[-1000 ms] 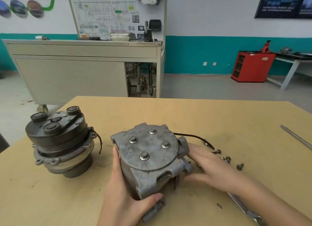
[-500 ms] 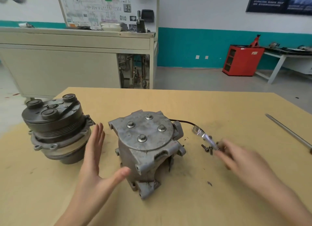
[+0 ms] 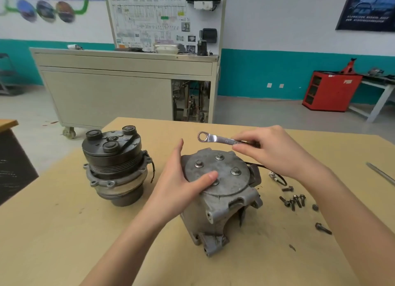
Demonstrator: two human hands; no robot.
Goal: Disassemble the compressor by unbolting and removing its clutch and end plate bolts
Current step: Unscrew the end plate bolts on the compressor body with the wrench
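Left hand (image 3: 181, 185): fingers straight, laid up the left side of the compressor body (image 3: 222, 202); thumb stretched across the end plate (image 3: 215, 174), tip resting at the nearest of the end plate bolts (image 3: 235, 171). Bracing, not clenched.

Right hand (image 3: 275, 151): fingertips pinch the handle of a wrench (image 3: 215, 138). Ring end points left. Tool is held level above the far edge of the end plate, clear of the bolt heads.

Compressor body stands on end near the middle of the table (image 3: 64, 232), end plate facing up. Four bolts seated in the plate; the near one is partly hidden by the thumb.

Clutch assembly (image 3: 113, 161) stands upright to the left of the body, apart from it.

Loose bolts (image 3: 292, 200) lie in a small cluster on the table to the right, one more nearer the camera. A black wire (image 3: 275, 176) trails from behind the body toward them.

A metal rod (image 3: 380, 174) lies at the right edge of the table
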